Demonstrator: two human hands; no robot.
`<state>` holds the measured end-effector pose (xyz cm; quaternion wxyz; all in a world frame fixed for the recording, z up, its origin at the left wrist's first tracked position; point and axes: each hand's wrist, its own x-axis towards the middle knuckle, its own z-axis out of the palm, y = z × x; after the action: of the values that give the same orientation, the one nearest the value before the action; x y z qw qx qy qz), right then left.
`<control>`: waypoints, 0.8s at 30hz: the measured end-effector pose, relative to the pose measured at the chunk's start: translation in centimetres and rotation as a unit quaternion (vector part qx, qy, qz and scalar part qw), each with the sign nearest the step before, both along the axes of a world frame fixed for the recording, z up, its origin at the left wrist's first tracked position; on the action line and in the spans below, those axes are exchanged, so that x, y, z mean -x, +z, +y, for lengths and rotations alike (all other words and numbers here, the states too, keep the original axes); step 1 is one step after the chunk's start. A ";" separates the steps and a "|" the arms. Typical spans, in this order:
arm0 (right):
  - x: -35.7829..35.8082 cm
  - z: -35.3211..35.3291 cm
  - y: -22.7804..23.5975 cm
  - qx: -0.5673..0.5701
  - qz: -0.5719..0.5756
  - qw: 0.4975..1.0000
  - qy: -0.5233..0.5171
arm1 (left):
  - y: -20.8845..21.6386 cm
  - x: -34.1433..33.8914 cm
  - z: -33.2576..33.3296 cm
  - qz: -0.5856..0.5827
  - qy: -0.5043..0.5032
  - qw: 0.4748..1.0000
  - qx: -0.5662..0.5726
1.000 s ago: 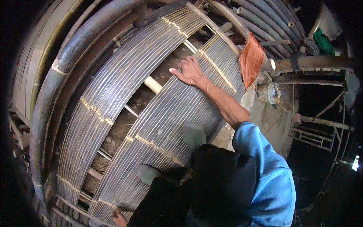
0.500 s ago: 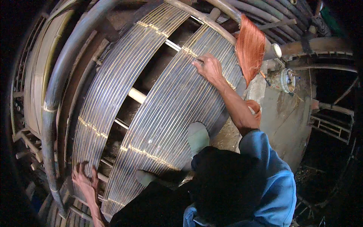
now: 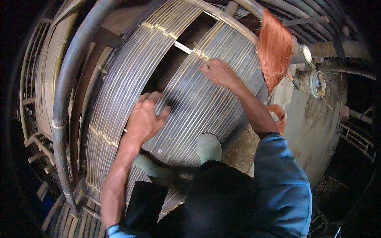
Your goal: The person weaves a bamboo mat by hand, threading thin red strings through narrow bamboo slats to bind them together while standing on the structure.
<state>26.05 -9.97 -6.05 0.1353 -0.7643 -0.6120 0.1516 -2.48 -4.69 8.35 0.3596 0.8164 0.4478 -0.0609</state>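
Two wide bands of closely spaced pale strands run across a wooden frame, a left band (image 3: 131,75) and a right band (image 3: 206,107), with a dark gap between them. Yellowish ties cross the strands at intervals. My left hand (image 3: 145,119) is above the gap by the right band's edge, fingers curved and thumb apart, slightly blurred; I see nothing held. On the right band's upper part rests my right hand (image 3: 220,73), fingers closed in a pinch near a tie (image 3: 200,54). Whatever those fingers grip is hidden.
A reddish-brown hank of fibre (image 3: 274,47) hangs over the frame's upper right bar, with another reddish bundle (image 3: 278,115) below. A bucket (image 3: 317,84) stands on the floor to the right. A thick dark pole (image 3: 65,87) borders the left side. My feet (image 3: 209,146) are beneath the frame.
My left hand has moved up and right, from the left band's lower end to the gap between the bands. My right hand stays near the same tie, its fingers now tucked in more.
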 end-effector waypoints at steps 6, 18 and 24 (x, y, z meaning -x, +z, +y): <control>2.2 0.1 5.7 0.040 0.357 0.930 0.072 | -7.6 -9.6 -4.1 -0.313 0.151 0.908 0.233; -4.0 6.7 9.1 -0.243 0.381 0.892 0.017 | -9.1 0.6 4.1 -0.441 0.415 0.684 0.406; -1.0 7.7 12.8 -0.143 0.251 0.930 0.228 | -4.5 -3.7 5.4 -0.366 0.229 0.901 0.043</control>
<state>27.05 -2.31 6.79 0.3544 -0.5137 -0.7311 0.2758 1.20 0.74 3.86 0.5370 0.6396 0.4562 0.3073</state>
